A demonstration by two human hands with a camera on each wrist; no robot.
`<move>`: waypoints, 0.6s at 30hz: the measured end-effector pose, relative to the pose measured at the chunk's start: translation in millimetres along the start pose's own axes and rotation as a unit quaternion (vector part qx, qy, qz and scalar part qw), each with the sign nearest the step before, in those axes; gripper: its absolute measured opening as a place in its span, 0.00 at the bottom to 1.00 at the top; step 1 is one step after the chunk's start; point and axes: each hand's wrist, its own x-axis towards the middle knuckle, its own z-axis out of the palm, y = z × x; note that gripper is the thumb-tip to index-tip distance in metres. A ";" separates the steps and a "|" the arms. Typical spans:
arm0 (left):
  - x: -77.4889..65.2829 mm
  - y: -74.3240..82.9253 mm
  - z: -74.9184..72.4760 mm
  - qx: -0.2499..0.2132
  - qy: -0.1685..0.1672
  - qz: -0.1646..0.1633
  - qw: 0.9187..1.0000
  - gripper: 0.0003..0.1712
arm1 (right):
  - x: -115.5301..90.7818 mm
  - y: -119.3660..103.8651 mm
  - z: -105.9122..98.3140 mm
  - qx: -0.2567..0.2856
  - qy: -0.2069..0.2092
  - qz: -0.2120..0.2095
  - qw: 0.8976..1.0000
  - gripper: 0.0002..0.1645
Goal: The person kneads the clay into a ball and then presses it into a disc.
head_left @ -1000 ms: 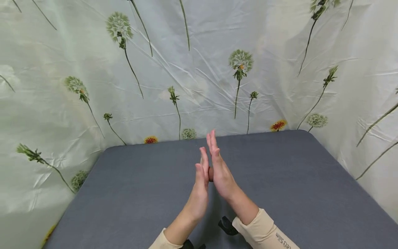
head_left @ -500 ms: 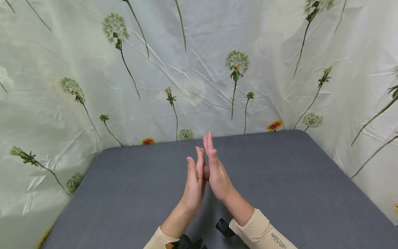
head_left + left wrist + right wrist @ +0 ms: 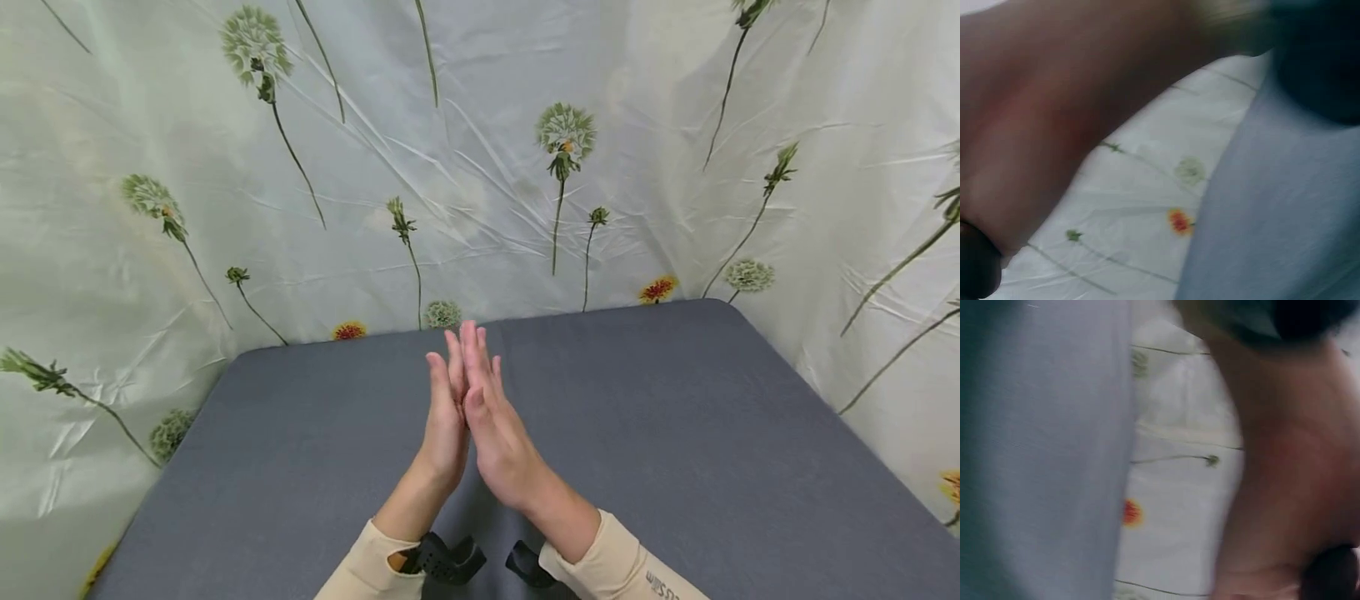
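Observation:
Near the middle of the head view, my left hand [image 3: 446, 429] and right hand [image 3: 504, 446] meet palm to palm above the grey tabletop [image 3: 315, 467]. The fingers of both are straight and point away from me. My right hand overlaps the left in this view, and its fingertips reach slightly farther. A small brown lump sits pressed between the palms, hidden from the head camera now. Each wrist view shows a dark rounded lump, the left one [image 3: 977, 262] at the bottom left and the right one [image 3: 1330, 575] at the bottom right, beside the blurred palm.
A pale curtain [image 3: 480, 150] printed with dandelions and orange flowers hangs behind and beside the table. Black wrist mounts [image 3: 450, 560] sit below both wrists, close to each other. Beige sleeves [image 3: 375, 562] cover my forearms.
Both hands have shifted left in the head view and slid against each other, the right now overlapping the left. The brown lump that showed between the palms has gone out of sight.

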 end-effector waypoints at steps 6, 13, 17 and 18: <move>-15.2 -1.2 11.5 0.017 -0.021 0.015 1.000 0.51 | 20.4 15.7 -17.8 0.062 0.010 0.065 0.996 0.44; -2.4 11.1 -1.0 0.020 0.042 0.026 0.999 0.50 | -4.3 18.9 0.0 0.088 -0.027 0.073 0.993 0.39; -1.8 4.2 -2.1 0.012 0.037 0.010 0.999 0.50 | -5.0 7.2 3.0 0.070 -0.011 0.040 0.997 0.39; -4.3 1.3 -0.1 0.012 0.029 0.010 0.999 0.51 | -2.4 5.5 0.7 0.066 -0.004 0.036 0.997 0.40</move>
